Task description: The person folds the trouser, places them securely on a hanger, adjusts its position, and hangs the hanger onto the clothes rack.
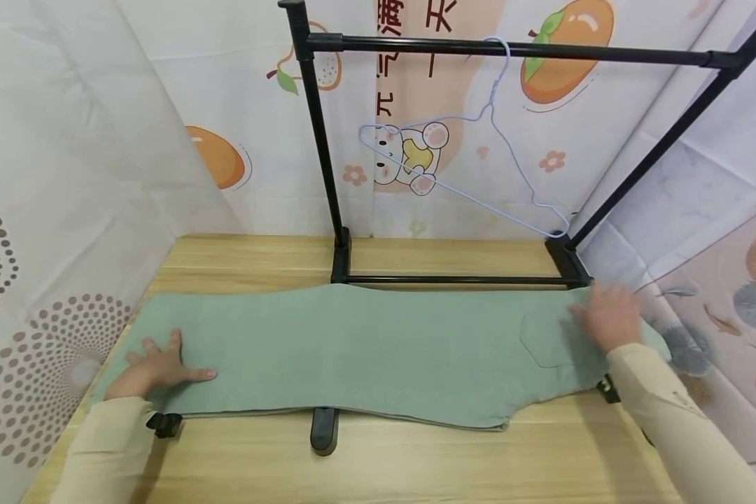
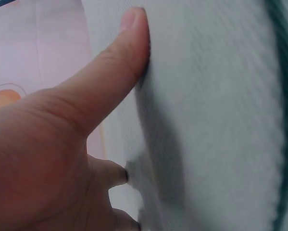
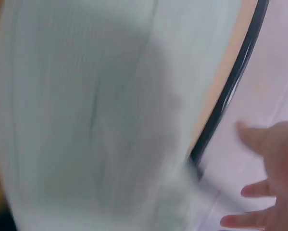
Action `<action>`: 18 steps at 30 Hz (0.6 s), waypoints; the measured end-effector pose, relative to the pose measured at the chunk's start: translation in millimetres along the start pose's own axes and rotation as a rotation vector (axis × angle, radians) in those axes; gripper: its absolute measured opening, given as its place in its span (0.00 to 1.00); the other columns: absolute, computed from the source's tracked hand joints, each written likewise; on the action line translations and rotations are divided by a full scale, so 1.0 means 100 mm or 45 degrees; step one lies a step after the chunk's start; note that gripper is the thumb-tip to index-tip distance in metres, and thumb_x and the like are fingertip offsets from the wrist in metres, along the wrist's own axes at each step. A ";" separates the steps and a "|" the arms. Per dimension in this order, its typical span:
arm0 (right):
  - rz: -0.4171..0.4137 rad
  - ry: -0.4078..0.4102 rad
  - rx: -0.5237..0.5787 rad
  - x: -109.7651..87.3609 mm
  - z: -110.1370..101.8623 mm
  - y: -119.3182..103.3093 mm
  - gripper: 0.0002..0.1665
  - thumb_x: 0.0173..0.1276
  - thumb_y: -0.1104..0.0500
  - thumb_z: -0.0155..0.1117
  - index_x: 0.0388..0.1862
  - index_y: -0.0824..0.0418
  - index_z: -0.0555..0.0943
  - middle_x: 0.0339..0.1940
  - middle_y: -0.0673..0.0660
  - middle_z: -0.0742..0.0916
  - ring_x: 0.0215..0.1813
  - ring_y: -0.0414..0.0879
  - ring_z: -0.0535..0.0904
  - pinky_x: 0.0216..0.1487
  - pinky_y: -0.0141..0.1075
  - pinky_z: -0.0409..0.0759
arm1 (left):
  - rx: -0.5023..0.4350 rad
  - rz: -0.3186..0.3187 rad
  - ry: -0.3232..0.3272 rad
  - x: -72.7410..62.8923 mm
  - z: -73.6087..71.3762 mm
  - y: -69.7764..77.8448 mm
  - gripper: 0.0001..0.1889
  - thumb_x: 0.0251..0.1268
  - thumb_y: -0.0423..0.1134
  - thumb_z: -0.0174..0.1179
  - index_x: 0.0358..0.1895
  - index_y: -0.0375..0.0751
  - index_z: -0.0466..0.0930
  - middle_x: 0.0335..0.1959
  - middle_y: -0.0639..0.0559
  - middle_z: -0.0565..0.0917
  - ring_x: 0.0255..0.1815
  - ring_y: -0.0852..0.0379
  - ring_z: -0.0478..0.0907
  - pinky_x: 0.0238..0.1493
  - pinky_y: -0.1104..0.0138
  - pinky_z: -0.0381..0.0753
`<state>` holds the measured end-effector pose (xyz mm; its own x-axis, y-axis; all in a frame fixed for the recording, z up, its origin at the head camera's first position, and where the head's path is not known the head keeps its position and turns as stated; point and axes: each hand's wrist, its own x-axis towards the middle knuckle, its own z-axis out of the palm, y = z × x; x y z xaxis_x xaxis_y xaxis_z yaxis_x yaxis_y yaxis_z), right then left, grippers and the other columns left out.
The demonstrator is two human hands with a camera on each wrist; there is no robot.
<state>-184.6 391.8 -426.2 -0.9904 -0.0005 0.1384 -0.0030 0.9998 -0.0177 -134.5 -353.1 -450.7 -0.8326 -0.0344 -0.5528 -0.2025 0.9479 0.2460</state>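
A pair of light green trousers (image 1: 365, 350), folded lengthwise, lies flat across the table with a patch pocket (image 1: 544, 343) near the right end. My left hand (image 1: 160, 367) rests on the left end, fingers spread; in the left wrist view its thumb (image 2: 127, 45) lies against the cloth. Over the right end is my right hand (image 1: 611, 318), blurred. The right wrist view shows that hand (image 3: 281, 178) lifted off the cloth, its fingers extended and holding nothing.
Behind the trousers stands a black garment rack (image 1: 318, 126), with a blue wire hanger (image 1: 466, 192) on its top bar. One black foot (image 1: 324, 430) of the rack sticks out from under the cloth's front edge. Printed curtains (image 1: 82, 175) enclose the wooden table (image 1: 416, 462).
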 end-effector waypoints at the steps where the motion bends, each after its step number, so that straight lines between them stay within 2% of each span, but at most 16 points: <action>1: -0.066 0.012 0.001 -0.04 0.03 -0.17 0.40 0.65 0.46 0.64 0.57 0.79 0.66 0.48 0.86 0.73 0.49 0.81 0.70 0.42 0.69 0.71 | -0.002 0.000 0.001 0.00 0.00 0.00 0.75 0.46 0.76 0.61 0.69 0.15 0.26 0.58 0.02 0.26 0.56 0.01 0.27 0.59 0.21 0.42; 3: -0.219 0.005 0.059 -0.17 0.17 -0.53 0.46 0.68 0.40 0.61 0.68 0.74 0.61 0.59 0.85 0.69 0.59 0.81 0.66 0.51 0.71 0.68 | -0.001 0.001 0.002 0.00 -0.01 0.00 0.75 0.45 0.76 0.62 0.69 0.15 0.26 0.58 0.02 0.26 0.56 0.01 0.27 0.59 0.21 0.41; 6: -0.456 -0.116 0.178 -0.48 0.35 -1.02 0.51 0.67 0.34 0.58 0.74 0.66 0.58 0.72 0.79 0.61 0.70 0.78 0.57 0.62 0.74 0.59 | -0.008 0.000 -0.001 -0.02 -0.01 0.00 0.75 0.45 0.76 0.61 0.69 0.15 0.26 0.58 0.02 0.26 0.56 0.01 0.27 0.58 0.21 0.42; 7: -0.523 -0.150 0.220 -0.59 0.41 -1.13 0.51 0.66 0.33 0.58 0.75 0.64 0.58 0.73 0.78 0.60 0.72 0.77 0.55 0.62 0.74 0.57 | -0.008 0.000 -0.002 -0.02 -0.01 0.00 0.75 0.45 0.76 0.61 0.69 0.15 0.26 0.58 0.02 0.25 0.56 0.01 0.27 0.58 0.21 0.42; 9: -0.576 -0.240 0.270 -0.77 0.50 -1.28 0.50 0.66 0.31 0.56 0.77 0.59 0.58 0.77 0.73 0.57 0.75 0.73 0.52 0.66 0.73 0.54 | -0.011 -0.003 -0.006 -0.04 -0.01 0.01 0.75 0.45 0.77 0.61 0.69 0.15 0.26 0.58 0.02 0.25 0.56 0.01 0.27 0.58 0.21 0.41; 11: -0.580 -0.270 0.317 -0.89 0.60 -1.28 0.48 0.67 0.32 0.55 0.77 0.56 0.57 0.78 0.71 0.57 0.77 0.70 0.50 0.67 0.71 0.54 | -0.008 -0.006 -0.007 -0.05 -0.01 0.02 0.76 0.44 0.77 0.61 0.69 0.15 0.27 0.58 0.01 0.26 0.56 0.01 0.27 0.58 0.21 0.41; 13: -0.548 -0.288 0.349 -0.96 0.66 -1.17 0.46 0.69 0.34 0.54 0.78 0.54 0.56 0.78 0.70 0.56 0.79 0.67 0.48 0.68 0.69 0.52 | 0.000 -0.011 -0.005 -0.06 0.00 0.02 0.76 0.43 0.78 0.61 0.69 0.15 0.27 0.58 0.01 0.26 0.56 0.01 0.28 0.58 0.21 0.44; 16: -0.493 -0.275 0.350 -0.99 0.65 -0.96 0.46 0.69 0.36 0.56 0.77 0.57 0.57 0.77 0.72 0.57 0.78 0.68 0.48 0.67 0.69 0.51 | 0.010 -0.015 0.000 -0.05 0.00 0.03 0.76 0.43 0.78 0.60 0.69 0.15 0.28 0.58 0.02 0.27 0.57 0.01 0.28 0.57 0.21 0.47; 18: -0.461 -0.230 0.283 -1.00 0.59 -0.87 0.47 0.67 0.36 0.58 0.75 0.61 0.61 0.75 0.73 0.60 0.76 0.70 0.53 0.66 0.69 0.53 | 0.012 -0.020 0.002 -0.04 0.00 0.03 0.76 0.43 0.78 0.60 0.70 0.16 0.28 0.59 0.02 0.27 0.57 0.01 0.28 0.56 0.20 0.49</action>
<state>-93.7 304.2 -496.8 -0.9283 -0.3717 0.0006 -0.3632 0.9067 -0.2144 -131.5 -350.2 -447.6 -0.8303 -0.0501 -0.5551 -0.2108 0.9502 0.2295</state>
